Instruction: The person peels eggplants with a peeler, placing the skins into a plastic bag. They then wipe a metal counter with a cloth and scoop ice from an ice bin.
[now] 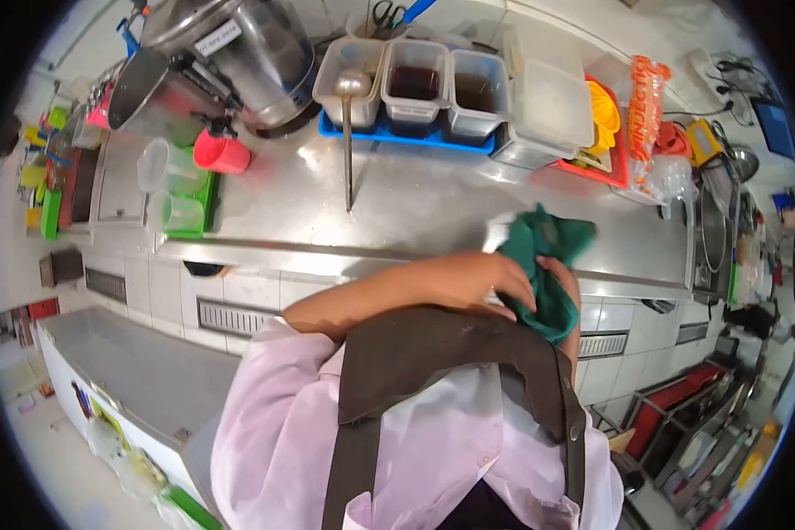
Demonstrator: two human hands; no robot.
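A dark green cloth (546, 243) hangs bunched over the front edge of the steel counter, toward the right. My left hand (503, 278), its arm stretched across my chest, has its fingers closed on the cloth's left side. On the other side my right hand (561, 272) grips the same cloth, its fingers partly covered by the folds. Part of the cloth hangs down between the two hands, and its upper end is blurred. A long-handled ladle (349, 132) leans against a container on the counter, away from both hands.
Along the back, a blue tray (406, 131) carries several plastic containers of liquid. A steel urn (238, 62), a pink jug (221, 152) and clear cups on a green tray (205, 208) stand left. A red tray (623, 146) with a yellow juicer (602, 119) is right.
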